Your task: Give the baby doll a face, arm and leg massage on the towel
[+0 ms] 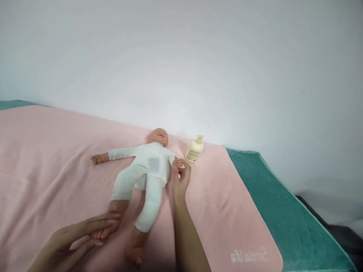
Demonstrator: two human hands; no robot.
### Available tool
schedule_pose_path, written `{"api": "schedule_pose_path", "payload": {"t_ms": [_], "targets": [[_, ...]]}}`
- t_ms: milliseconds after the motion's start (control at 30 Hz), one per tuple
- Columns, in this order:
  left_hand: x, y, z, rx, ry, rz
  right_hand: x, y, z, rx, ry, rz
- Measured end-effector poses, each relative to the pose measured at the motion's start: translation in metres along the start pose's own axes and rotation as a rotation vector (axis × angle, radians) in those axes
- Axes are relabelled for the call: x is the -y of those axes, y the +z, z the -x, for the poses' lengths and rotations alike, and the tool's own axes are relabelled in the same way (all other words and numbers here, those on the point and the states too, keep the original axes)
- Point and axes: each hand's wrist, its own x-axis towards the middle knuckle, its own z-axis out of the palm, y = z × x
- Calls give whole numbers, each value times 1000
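A baby doll (154, 166) with a white cloth body lies on its back, arms and legs spread. My left hand (82, 234) has its fingers and thumb around the doll's foot at the lower left. My right hand (182, 177) grips the doll's small hand on the right side, with part of that hand showing above my fingers. Just beyond my right hand stands a cream pump bottle (194, 150), upright and apart from my fingers. The doll's other foot (136, 249) rests free on the cloth.
Under the doll spreads a pink sheet (227, 211) with some wrinkles and mirrored lettering near its lower right corner. A green quilted cover (283, 211) shows beyond the sheet's right edge. A pale wall (181, 68) rises behind. Something dark (340, 234) is at the far right.
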Motion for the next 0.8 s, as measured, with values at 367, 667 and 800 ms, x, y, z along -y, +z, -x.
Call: {"api": "schedule_pose_path", "payload": {"t_ms": [367,667,800], "targets": [[-36,11,-109,-85,-175,296,-4,12,10,524,-361,342],[-46,10,-119,-90,-179,354,-2,14,10,564,-342,367],[-35,5,-97,-74,-202,320,-2,12,9,506,-268,258]]}}
